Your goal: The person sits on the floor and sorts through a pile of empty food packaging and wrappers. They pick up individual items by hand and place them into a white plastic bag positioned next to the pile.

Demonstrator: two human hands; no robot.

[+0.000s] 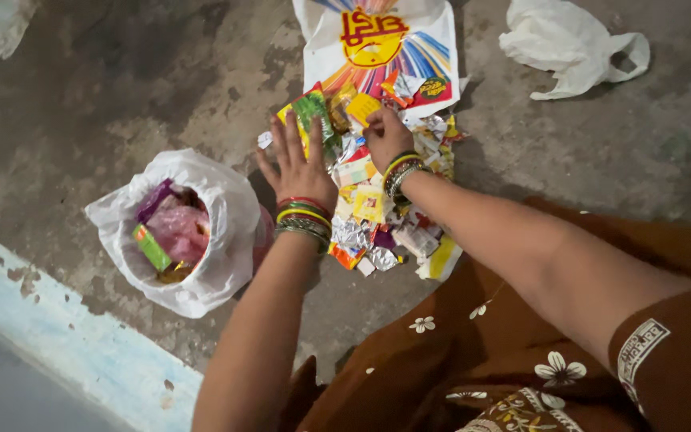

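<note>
Both hands are down on a heap of wrappers (377, 208) on the concrete floor (105, 104). Left hand (297, 164) is flat with fingers spread over a green packet (311, 112). Right hand (387, 136) is curled, pinching at a yellow wrapper (363, 106). White bag (225, 216) of wrappers sits just left; printed bag (377, 40) lies above the heap.

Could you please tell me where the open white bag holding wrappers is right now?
In the head view, the open white bag sits on the concrete floor, just left of the left hand and the wrapper pile.
</note>
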